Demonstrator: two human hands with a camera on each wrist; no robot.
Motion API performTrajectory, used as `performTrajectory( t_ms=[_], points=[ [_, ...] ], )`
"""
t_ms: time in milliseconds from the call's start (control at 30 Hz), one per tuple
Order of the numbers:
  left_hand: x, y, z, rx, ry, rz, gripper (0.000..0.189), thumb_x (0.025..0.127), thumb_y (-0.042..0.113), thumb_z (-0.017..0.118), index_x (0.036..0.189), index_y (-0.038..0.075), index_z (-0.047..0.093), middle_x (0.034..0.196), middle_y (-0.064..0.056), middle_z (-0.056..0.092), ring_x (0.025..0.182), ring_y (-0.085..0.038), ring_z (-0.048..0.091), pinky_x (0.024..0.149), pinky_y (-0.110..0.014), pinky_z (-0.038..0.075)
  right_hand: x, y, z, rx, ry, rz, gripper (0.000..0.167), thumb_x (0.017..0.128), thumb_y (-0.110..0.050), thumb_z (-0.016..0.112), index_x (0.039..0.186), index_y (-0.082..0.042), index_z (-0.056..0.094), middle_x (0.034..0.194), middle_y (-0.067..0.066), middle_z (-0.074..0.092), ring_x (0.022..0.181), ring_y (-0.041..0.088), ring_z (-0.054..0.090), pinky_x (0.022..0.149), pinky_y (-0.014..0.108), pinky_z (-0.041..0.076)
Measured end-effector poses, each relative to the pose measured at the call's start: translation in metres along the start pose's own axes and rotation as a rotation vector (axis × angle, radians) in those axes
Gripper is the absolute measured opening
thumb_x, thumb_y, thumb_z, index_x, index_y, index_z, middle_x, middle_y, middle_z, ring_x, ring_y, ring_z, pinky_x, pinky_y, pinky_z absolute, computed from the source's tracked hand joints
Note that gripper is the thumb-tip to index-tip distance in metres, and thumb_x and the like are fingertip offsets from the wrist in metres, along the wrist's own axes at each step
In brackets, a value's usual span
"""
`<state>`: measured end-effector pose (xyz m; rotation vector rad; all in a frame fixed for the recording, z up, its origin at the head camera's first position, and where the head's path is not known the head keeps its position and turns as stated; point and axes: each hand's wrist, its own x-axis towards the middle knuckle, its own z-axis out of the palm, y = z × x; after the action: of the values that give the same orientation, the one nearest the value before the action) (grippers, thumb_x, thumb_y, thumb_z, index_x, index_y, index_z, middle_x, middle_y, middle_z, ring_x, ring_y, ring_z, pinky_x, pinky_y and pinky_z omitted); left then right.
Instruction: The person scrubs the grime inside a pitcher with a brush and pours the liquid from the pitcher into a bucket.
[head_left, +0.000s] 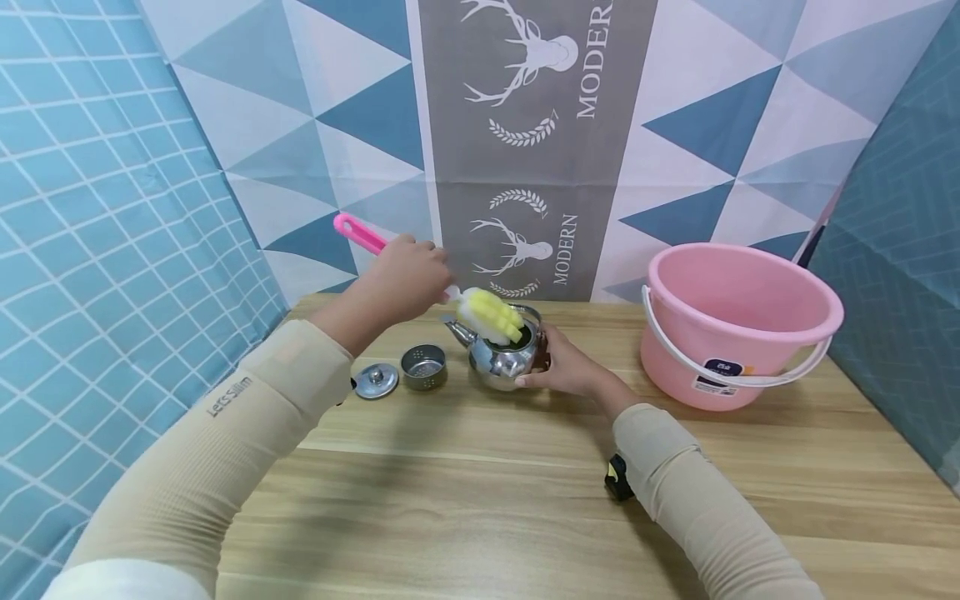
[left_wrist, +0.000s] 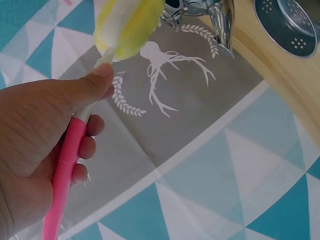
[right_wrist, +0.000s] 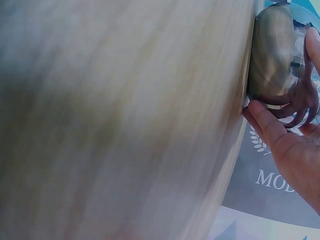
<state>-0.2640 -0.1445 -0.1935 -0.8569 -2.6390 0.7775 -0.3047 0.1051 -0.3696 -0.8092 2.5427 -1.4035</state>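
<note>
My left hand point(head_left: 411, 275) grips the pink handle of a sponge bottle brush point(head_left: 487, 310), thumb along its white neck in the left wrist view. The brush's yellow-and-white sponge head tilts down over the open mouth of a shiny metal teapot point(head_left: 501, 365), overlapping its rim. My right hand point(head_left: 566, 364) holds the teapot from its right side, the thumb in front and the other fingers around the back. In the right wrist view, the teapot's body point(right_wrist: 272, 55) shows at the upper right, with fingers against it. The spout points left.
Left of the teapot stand a perforated metal strainer cup point(head_left: 423, 368) and a round metal lid point(head_left: 377, 381) with a knob. A pink bucket point(head_left: 731, 367) with a white handle stands at the right. A patterned wall covering point(head_left: 360, 150) rises behind the wooden table point(head_left: 465, 500).
</note>
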Motion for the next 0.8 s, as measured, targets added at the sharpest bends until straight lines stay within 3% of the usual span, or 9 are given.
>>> performTrajectory(
  t_ms=[133, 333, 800],
  points=[
    [-0.004, 0.0, 0.005, -0.045, 0.022, -0.024, 0.029, 0.088, 0.033, 0.073, 0.113, 0.017, 0.073, 0.101, -0.007, 0.069, 0.096, -0.027, 0.062, 0.078, -0.039, 0.052, 0.0, -0.001, 0.0, 0.016, -0.008, -0.012, 0.094, 0.075, -0.012, 0.084, 0.147, -0.002, 0.024, 0.138, 0.019, 0.044, 0.124, 0.032, 0.047, 0.106, 0.045, 0.037],
    [-0.01, 0.0, 0.016, -0.084, 0.054, -0.031, 0.028, 0.087, 0.032, 0.074, 0.112, 0.018, 0.074, 0.092, -0.006, 0.066, 0.085, -0.025, 0.062, 0.065, -0.035, 0.048, 0.0, -0.001, 0.0, 0.024, -0.01, -0.027, 0.093, 0.076, -0.011, 0.084, 0.146, -0.002, 0.024, 0.137, 0.018, 0.044, 0.123, 0.03, 0.048, 0.105, 0.044, 0.038],
    [-0.025, 0.002, 0.043, -0.222, 0.085, -0.088, 0.02, 0.088, 0.029, 0.073, 0.101, 0.015, 0.073, 0.076, -0.006, 0.057, 0.067, -0.023, 0.053, 0.052, -0.036, 0.047, 0.001, 0.001, 0.0, 0.038, -0.021, -0.034, 0.091, 0.077, -0.011, 0.083, 0.146, -0.002, 0.025, 0.133, 0.018, 0.047, 0.117, 0.03, 0.052, 0.1, 0.042, 0.044]
  ],
)
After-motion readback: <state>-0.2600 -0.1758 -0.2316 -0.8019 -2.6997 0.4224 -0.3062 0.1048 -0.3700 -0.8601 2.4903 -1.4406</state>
